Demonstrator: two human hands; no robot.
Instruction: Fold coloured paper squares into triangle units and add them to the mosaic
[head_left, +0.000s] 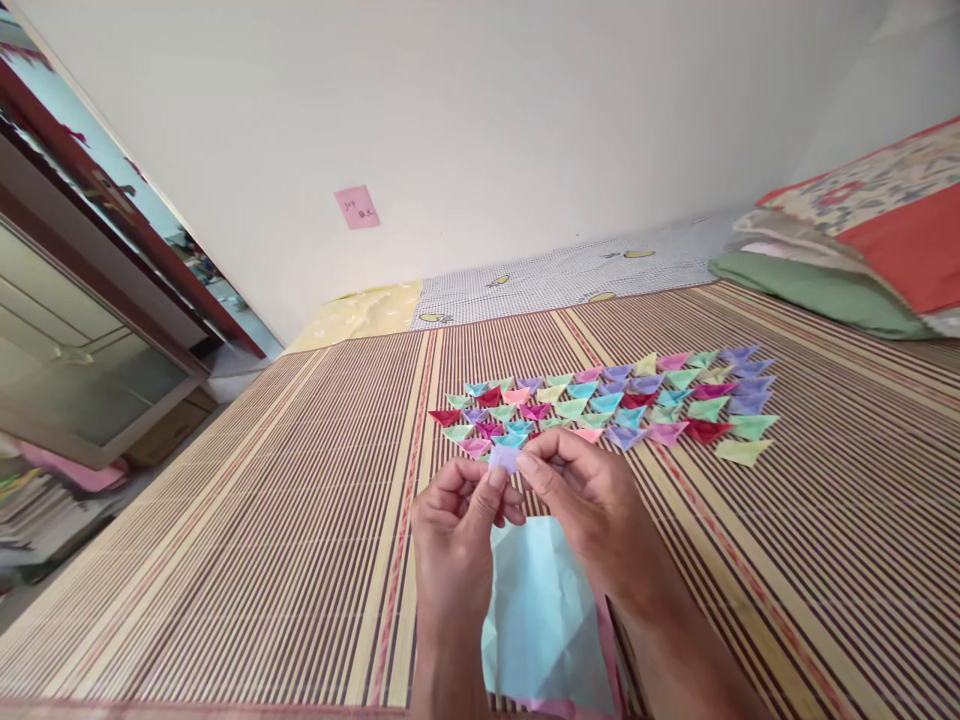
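Note:
Both of my hands are raised over a striped bamboo mat (300, 500) and pinch a small pale lilac piece of paper (503, 458) between thumbs and fingertips. My left hand (454, 535) grips its left side, my right hand (592, 505) its right side. Under my wrists lies a light blue paper sheet (540, 600) on top of a pink sheet (607, 640). Just beyond my fingers, several small folded paper pieces (607, 400) in red, pink, green, blue and purple lie in rows on the mat.
Stacked pillows (862, 240), green, floral and orange, lie at the far right. A patterned sheet (570, 275) covers the bed's far end by a white wall bearing a pink note (357, 207). A mirrored cabinet (82, 350) stands to the left.

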